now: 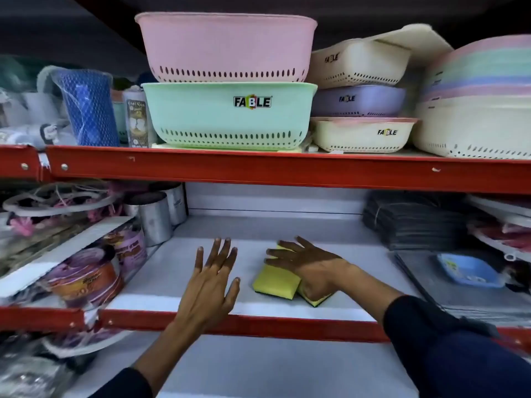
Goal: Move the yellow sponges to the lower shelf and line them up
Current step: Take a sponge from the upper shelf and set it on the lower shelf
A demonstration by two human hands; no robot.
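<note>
Two yellow sponges with dark green scouring undersides lie side by side on the white lower shelf (178,262). The left sponge (275,281) is fully in sight. The right sponge (316,300) is mostly hidden under my right hand (309,264), which rests flat across both sponges with fingers spread. My left hand (214,275) hovers just left of the sponges, fingers apart, holding nothing. A pale yellow slab (227,147) shows under the green basket on the upper shelf; I cannot tell what it is.
Steel canisters (156,219) and packaged goods (86,274) crowd the shelf's left side. Dark folded cloths (413,222) and a blue tray (468,270) fill the right. A red shelf beam (287,170) runs overhead, with pink (227,47) and green baskets (230,116) above.
</note>
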